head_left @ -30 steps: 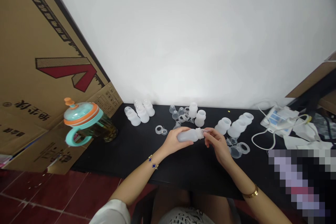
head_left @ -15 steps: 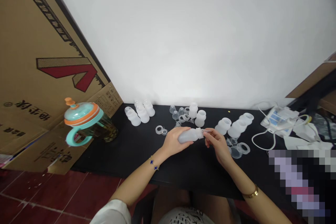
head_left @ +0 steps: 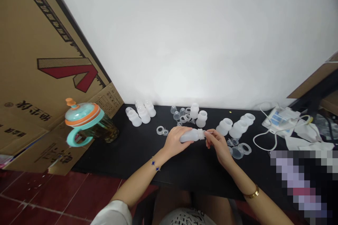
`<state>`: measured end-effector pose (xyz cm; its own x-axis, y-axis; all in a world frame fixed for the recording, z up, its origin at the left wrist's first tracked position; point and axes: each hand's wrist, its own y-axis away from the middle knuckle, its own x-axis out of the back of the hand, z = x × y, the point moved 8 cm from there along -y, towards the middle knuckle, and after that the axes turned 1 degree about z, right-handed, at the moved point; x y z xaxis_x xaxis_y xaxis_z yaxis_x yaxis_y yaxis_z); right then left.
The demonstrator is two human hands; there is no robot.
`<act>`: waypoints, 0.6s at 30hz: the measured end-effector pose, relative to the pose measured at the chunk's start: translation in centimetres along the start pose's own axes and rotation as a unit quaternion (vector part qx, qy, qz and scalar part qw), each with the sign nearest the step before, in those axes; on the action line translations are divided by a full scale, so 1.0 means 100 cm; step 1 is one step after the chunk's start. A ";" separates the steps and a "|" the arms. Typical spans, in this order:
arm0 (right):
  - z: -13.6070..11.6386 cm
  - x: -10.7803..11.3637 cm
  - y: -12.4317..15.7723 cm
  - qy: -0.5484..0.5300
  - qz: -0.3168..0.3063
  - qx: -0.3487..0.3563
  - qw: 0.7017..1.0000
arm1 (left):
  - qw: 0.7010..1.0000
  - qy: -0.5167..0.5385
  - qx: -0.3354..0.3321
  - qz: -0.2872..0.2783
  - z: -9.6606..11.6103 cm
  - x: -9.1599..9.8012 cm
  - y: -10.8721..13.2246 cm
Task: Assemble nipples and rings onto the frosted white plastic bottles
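A translucent white baby bottle (head_left: 190,135) lies sideways in my left hand (head_left: 174,140), its collar end facing right. The fingers of my right hand (head_left: 217,142) pinch a small clear piece at that end, probably the nipple tip, though the fingers partly cover it. Just behind my hands stand two open white bottles (head_left: 201,119), with clear caps (head_left: 176,115) and rings beside them. A loose ring (head_left: 160,130) and a nipple lie left of my left hand. More open bottles (head_left: 224,126) stand behind my right hand, with rings and a cap (head_left: 237,152) to its right.
Assembled capped bottles (head_left: 134,117) stand at the back left of the black table (head_left: 126,158). A large turquoise-lidded jug (head_left: 87,123) is at the left edge beside cardboard boxes (head_left: 47,42). White cables, a device and papers (head_left: 303,133) lie at right. A white wall rises behind.
The held bottle and my left hand have shifted very slightly to the right. My right fingers keep their pinch at the bottle's end; the other things have not moved.
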<state>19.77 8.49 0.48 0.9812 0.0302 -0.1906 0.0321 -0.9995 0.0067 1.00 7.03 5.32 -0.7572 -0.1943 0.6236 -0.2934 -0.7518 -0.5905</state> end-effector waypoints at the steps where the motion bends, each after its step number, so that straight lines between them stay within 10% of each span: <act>1: 0.000 0.000 0.000 0.001 -0.001 0.000 1.000 | 1.000 0.000 0.002 -0.001 -0.001 -0.001 0.000; 18: -0.010 -0.006 0.002 0.028 -0.016 0.023 0.999 | 1.000 -0.010 0.003 -0.012 0.000 -0.003 0.001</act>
<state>19.33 8.26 1.57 0.9890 0.0625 -0.1342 0.0571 -0.9974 -0.0433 1.19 7.04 5.06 -0.7373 -0.1886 0.6487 -0.3081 -0.7607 -0.5713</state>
